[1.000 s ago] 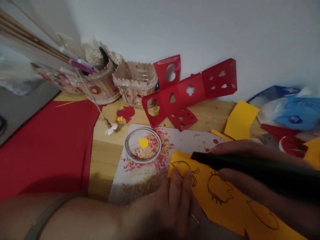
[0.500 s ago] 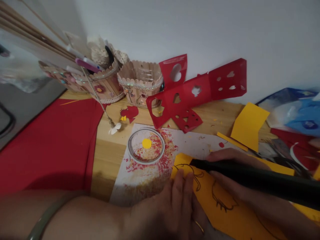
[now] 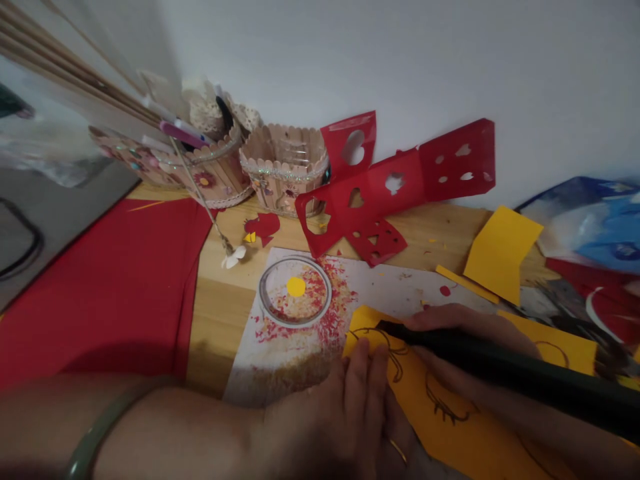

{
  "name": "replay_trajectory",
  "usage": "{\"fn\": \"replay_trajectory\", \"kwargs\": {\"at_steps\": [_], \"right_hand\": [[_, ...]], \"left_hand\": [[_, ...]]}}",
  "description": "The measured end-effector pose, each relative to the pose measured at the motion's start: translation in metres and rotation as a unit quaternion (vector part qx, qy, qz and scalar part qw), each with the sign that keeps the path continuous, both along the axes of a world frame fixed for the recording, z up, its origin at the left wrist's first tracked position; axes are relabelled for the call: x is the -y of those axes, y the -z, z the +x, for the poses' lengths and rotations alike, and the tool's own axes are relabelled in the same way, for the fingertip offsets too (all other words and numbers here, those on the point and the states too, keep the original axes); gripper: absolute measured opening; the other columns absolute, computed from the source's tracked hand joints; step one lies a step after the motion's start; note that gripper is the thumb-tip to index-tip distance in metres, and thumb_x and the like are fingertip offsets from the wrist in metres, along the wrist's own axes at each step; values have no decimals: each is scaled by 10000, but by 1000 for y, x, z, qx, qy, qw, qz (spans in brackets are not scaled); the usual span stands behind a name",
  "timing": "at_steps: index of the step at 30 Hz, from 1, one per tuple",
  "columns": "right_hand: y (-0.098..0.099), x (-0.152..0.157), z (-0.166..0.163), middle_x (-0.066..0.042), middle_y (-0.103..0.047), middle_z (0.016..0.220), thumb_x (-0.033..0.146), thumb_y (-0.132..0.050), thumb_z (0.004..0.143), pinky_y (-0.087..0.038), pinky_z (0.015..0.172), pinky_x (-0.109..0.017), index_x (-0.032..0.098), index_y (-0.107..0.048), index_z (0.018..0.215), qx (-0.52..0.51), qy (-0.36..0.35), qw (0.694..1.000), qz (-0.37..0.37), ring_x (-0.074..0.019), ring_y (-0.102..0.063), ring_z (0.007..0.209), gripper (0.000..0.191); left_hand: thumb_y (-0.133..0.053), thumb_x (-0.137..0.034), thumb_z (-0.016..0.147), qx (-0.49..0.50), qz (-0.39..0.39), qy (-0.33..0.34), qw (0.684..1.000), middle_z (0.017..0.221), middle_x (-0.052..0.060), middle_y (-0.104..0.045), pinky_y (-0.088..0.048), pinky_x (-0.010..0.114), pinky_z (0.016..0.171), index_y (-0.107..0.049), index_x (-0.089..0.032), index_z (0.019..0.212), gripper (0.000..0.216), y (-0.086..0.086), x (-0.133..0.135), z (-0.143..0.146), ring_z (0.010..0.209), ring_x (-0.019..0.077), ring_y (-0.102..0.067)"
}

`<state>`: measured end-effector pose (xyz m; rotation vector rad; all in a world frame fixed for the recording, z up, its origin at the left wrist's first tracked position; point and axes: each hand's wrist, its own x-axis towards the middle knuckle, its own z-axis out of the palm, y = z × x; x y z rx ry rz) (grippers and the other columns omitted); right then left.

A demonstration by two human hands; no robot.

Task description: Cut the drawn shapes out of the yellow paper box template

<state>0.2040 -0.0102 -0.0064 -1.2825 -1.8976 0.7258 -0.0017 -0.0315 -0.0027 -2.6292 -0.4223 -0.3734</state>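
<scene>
A sheet of yellow paper (image 3: 415,413) lies at the lower right with black line drawings on it, among them a shape with lash-like strokes. My left hand (image 3: 345,400) rests flat on its left side, fingers stretched out and pressing it down; a ring and a bangle show on this arm. My right hand (image 3: 470,333) is closed around a black marker (image 3: 525,370), whose tip touches the paper near the top, by a curved line just beyond my left fingertips. Part of the sheet is hidden under both hands.
Behind stands a red cut-out paper piece (image 3: 370,193) with heart-shaped holes. A round clear disc (image 3: 261,300) bears a yellow dot. Wooden-stick baskets (image 3: 285,177), red sheets (image 3: 110,287), a red paper bird (image 3: 263,227), yellow scraps (image 3: 500,253) and a blue-white plastic package (image 3: 595,220) surround the work.
The marker tip has shifted slightly left along the drawn line. My left hand stays in place on the yellow paper. The view has moved a little.
</scene>
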Motion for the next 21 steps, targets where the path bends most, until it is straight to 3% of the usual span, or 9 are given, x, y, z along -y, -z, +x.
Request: {"fn": "replay_trajectory", "kwargs": {"at_steps": [12,17,21], "right_hand": [[1,-3,7,54,-709,794,159,-583,816,-550,597,-217,341,-585,959,-11,-79,997,0,-130,-686,663,232],[5,-9,17,37,-684,802,148,-614,814,-525,589,-215,298,-580,992,11,-157,987,-23,-126,-661,662,235],[3,-14,19,52,-639,704,126,-603,797,-484,513,-209,275,-576,959,20,-180,983,-6,-108,-603,554,221]], "left_hand": [[-415,-154,922,4,-1,-7,1000,1042,131,-706,-593,270,707,-608,-78,954,210,-3,1,0,934,238,-701],[-390,-127,914,3,2,-6,1000,1039,137,-704,-596,275,700,-607,-66,970,232,-1,1,0,934,243,-701],[-391,-115,901,12,2,-1,1000,1035,154,-701,-599,293,707,-607,-51,974,237,4,2,0,933,257,-700]]}}
